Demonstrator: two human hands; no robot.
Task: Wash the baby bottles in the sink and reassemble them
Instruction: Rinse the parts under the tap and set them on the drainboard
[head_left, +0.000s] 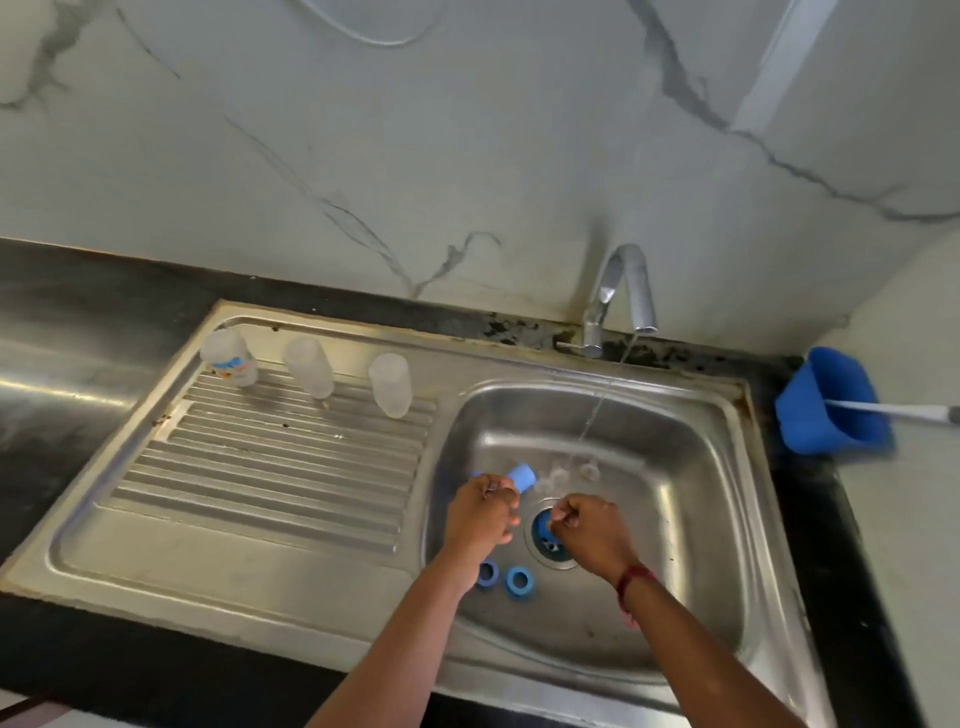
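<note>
The steel sink (249, 551), set into the dark counter (78, 312), shows a job roughly half done by my reading. Three clear bottles (309, 368) stand upside down in a row at the back of the drainboard, apparently washed and draining. None has its top on, so all the reassembly is left. The tap (621, 291) runs a thin stream into the basin, where the small parts still lie. Both hands are down there near the drain. The left hand (485, 514) has its fingers curled, and the blue cap (521, 475) juts from its fingertips, tilted, seemingly gripped at its lower end. The right hand (589, 525) is well apart from the bottles and just right of the drain. Its thumb and forefinger are drawn together as if pinching something pale. What it is, or whether anything is held at all, I cannot tell. Two blue rings (517, 582) lie side by side on the basin floor just beside the left wrist. The clear teats (589, 470) sit under the stream beyond both hands, untouched.
</note>
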